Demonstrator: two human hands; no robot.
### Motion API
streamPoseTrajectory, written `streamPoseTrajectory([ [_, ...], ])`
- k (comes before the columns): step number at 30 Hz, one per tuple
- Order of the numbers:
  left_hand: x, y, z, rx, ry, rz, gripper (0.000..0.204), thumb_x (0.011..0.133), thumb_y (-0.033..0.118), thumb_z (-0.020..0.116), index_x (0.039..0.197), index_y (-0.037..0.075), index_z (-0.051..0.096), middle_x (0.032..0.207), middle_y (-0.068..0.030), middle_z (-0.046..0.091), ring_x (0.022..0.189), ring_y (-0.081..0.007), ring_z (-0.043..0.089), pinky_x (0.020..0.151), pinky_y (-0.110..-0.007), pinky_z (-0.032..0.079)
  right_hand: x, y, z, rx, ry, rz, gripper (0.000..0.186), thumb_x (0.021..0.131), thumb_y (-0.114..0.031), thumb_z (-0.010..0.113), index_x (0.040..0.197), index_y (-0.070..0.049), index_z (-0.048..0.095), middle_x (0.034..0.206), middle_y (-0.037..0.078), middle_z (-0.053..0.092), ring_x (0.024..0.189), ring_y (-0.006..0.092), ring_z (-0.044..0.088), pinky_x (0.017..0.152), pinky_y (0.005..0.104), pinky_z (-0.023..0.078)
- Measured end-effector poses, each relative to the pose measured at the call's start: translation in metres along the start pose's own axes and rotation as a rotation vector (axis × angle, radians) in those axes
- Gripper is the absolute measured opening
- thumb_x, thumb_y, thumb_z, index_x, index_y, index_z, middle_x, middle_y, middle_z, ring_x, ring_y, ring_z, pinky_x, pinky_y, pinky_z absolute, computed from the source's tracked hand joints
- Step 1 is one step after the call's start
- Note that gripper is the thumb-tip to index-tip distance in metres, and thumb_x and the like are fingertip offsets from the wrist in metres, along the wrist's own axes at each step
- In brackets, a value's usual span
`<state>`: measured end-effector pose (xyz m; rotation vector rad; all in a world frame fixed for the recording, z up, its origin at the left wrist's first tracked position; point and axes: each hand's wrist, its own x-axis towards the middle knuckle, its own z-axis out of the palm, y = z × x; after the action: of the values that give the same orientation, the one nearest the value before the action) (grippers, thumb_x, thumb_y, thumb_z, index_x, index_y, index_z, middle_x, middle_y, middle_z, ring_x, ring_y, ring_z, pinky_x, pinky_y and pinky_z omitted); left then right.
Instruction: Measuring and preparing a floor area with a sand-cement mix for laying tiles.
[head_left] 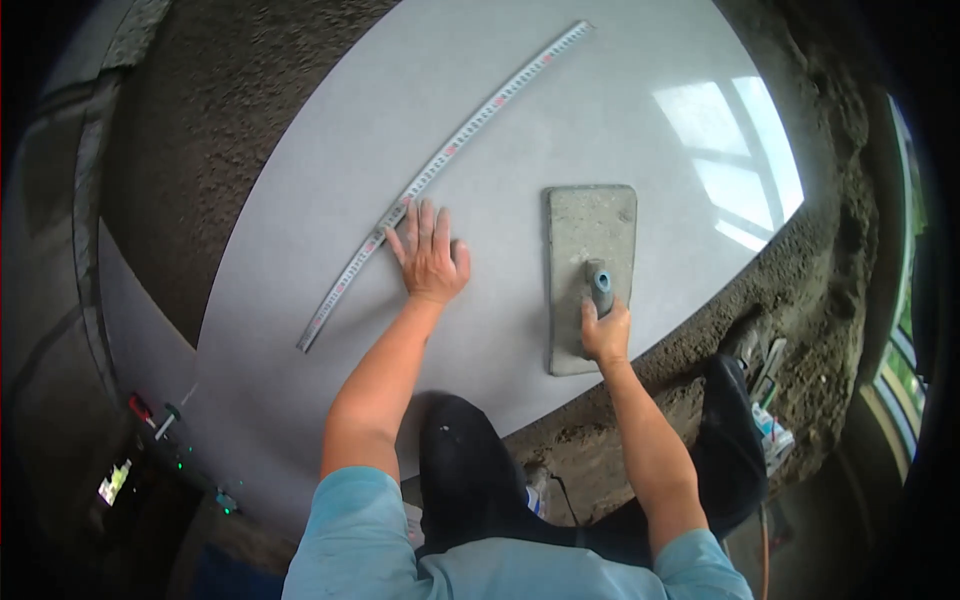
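Note:
A large, glossy light-grey tile (330, 180) lies in front of me. A strip of white measuring tape (480, 118) with dark and red markings lies slantwise across it. My left hand (430, 255) rests palm down with its fingers spread, the fingertips on or right beside the tape's edge. To the right, my right hand (607, 332) is wrapped round the upright-ended handle of a grey rectangular hand float (610, 220), which sits flat on the tile. The underside of the float is hidden.
Rough grey mortar (220, 120) borders the tile on the left and the right side. My knees (462, 450) are at the tile's near edge. At lower left are small red and green tile-levelling pieces (168, 420). A white-and-blue packet (773, 435) lies at lower right.

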<state>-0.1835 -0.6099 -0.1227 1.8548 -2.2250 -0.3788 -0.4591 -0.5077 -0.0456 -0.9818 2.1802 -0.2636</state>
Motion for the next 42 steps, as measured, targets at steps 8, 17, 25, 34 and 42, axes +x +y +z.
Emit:
streamPoseTrajectory([
  [8, -0.394, -0.116, -0.051, 0.278, 0.054, -0.975, 0.068, 0.087, 0.032, 0.054, 0.148, 0.012, 0.034, 0.159, -0.0143, 0.021, 0.147, -0.0391, 0.013, 0.116, -0.061, 0.006, -0.033, -0.025, 0.016, 0.120, -0.112, -0.217, 0.035, 0.085, -0.026, 0.066, 0.087, 0.008, 0.061, 0.064, 0.012, 0.061, 0.058, 0.0215, 0.060, 0.056, 0.0383, 0.047],
  [17, -0.562, -0.219, -0.087, 0.270, 0.074, -1.599, 0.073, 0.091, 0.050, 0.046, 0.154, 0.020, 0.024, 0.161, -0.0173, 0.012, 0.147, -0.0428, 0.007, 0.116, -0.061, 0.008, -0.056, -0.007, 0.073, -0.464, -0.473, -0.624, 0.025, 0.075, -0.016, 0.067, 0.091, 0.004, 0.066, 0.084, 0.026, 0.067, 0.085, 0.0412, 0.067, 0.078, 0.0445, 0.052],
  [25, -0.596, -0.246, -0.087, 0.244, 0.201, -1.913, 0.071, 0.092, 0.052, 0.043, 0.152, 0.016, 0.028, 0.160, -0.0158, 0.016, 0.147, -0.0411, 0.009, 0.115, -0.062, 0.010, -0.149, -0.082, 0.114, -0.414, -0.617, -0.824, 0.021, 0.073, -0.013, 0.063, 0.087, 0.003, 0.062, 0.076, 0.025, 0.065, 0.075, 0.0416, 0.067, 0.069, 0.0449, 0.052],
  [34, -0.570, -0.253, -0.089, 0.235, 0.232, -1.795, 0.070, 0.090, 0.047, 0.048, 0.149, 0.011, 0.034, 0.158, -0.0114, 0.024, 0.146, -0.0395, 0.016, 0.114, -0.062, 0.013, -0.196, -0.164, 0.262, -0.951, -0.526, -0.985, 0.027, 0.079, -0.027, 0.068, 0.087, -0.002, 0.065, 0.081, 0.025, 0.066, 0.081, 0.0436, 0.065, 0.070, 0.0509, 0.051],
  [42, -0.576, -0.246, -0.096, 0.271, 0.285, -1.746, 0.069, 0.091, 0.047, 0.045, 0.149, 0.011, 0.035, 0.159, -0.0131, 0.024, 0.146, -0.0410, 0.017, 0.113, -0.063, 0.014, -0.261, -0.269, 0.342, -0.761, -0.671, -1.013, 0.046, 0.086, -0.048, 0.063, 0.092, -0.003, 0.067, 0.092, 0.021, 0.069, 0.093, 0.0381, 0.065, 0.080, 0.0472, 0.051],
])
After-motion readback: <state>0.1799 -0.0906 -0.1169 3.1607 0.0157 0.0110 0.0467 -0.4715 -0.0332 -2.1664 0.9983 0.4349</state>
